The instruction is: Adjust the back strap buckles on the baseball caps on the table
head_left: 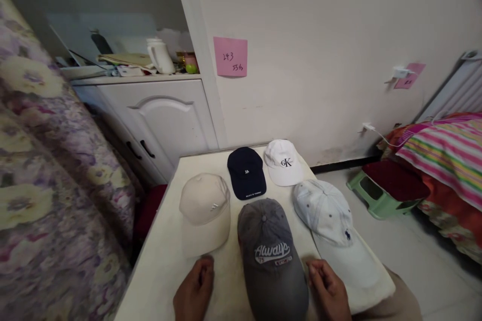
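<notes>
A grey cap (269, 253) with "Always" lettering lies front and centre on the table, its brim towards me. My left hand (194, 288) rests left of it, fingers curled closed and nothing showing in them. Just beyond that hand is a cream cap (205, 205). My right hand (328, 288), also curled closed without a visible object, is beside the grey cap's right edge; I cannot tell if they touch. A pale blue cap (331, 220) with a small dark logo sits to the right. Farther back are a navy cap (245, 170) and a white cap (284, 158) with "CK" letters.
The cream-topped table (158, 266) stands against the wall. A floral curtain (64, 200) hangs at left, near a white cabinet (165, 115) with a white jug (161, 55) on top. To the right are a green stool (372, 200) and a bed with a striped cover (448, 145).
</notes>
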The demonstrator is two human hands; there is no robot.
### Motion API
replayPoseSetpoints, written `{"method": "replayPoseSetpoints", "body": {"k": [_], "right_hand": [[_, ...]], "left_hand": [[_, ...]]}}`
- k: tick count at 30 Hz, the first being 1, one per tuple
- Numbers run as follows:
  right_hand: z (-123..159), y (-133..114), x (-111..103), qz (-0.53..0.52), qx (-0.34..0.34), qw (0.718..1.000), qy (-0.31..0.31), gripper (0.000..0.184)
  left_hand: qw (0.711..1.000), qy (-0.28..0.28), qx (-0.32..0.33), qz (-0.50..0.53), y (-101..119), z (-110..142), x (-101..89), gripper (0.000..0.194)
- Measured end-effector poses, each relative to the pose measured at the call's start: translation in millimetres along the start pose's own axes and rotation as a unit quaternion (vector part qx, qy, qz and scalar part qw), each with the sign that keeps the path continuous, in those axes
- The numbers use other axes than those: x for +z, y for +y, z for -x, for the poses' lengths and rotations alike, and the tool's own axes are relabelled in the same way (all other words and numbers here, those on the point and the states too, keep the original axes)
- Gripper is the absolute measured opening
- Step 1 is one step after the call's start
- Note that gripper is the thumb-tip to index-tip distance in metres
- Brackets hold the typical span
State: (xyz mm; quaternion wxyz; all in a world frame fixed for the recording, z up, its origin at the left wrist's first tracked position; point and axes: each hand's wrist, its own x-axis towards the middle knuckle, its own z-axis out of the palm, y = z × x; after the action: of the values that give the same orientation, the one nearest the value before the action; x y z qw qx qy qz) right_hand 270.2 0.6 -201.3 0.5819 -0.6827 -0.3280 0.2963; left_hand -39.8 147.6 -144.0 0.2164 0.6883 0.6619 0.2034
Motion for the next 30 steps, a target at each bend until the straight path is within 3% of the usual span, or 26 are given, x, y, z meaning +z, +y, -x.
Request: {"method": "replayPoseSetpoints", "body": {"k": [12,21,30], "right_hand": [[4,-33,-4,-0.005,-0.007,1.0,0.022,0.036],[4,-27,-6,-0.015,-0.008,1.0,0.01,0.035],[4,-26,-5,-0.02,-0.013,1.0,0.004,0.038]], "left_hand": [[0.999,0.027,0.029,-0.022,14,6,-1.3,0.019],[0.998,0.034,0.04,-0.03,14,7,-0.5,0.016],[0.999,0.007,0.026,-0.038,14,8,-2.7,0.02]]}}
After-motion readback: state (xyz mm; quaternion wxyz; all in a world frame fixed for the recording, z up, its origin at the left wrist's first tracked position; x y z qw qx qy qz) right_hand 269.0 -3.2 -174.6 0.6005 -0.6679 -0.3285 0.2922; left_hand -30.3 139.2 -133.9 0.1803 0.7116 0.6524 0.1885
